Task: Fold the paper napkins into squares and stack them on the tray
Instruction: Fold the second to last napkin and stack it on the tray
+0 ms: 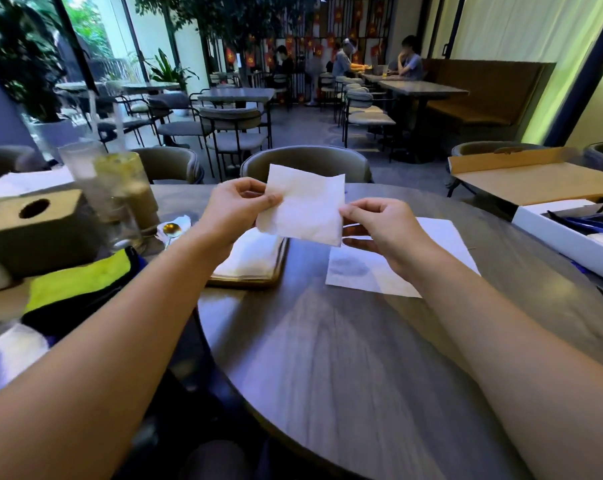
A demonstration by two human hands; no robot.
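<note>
Napkin (303, 206) between pinching hands

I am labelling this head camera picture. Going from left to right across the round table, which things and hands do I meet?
Wooden box with a round hole → spoon → left hand → held napkin → right hand → white box with blue items. I leave out the tray and the flat napkin, since the hands overlap them.

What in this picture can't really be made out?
Head view only:
- Stack of napkins on the tray: its count is hidden by the left hand and the held napkin.
- Flat sheet: partly covered by the right hand.
- White box: cut off by the right edge.
- Glasses: blurred, contents unclear.
</note>
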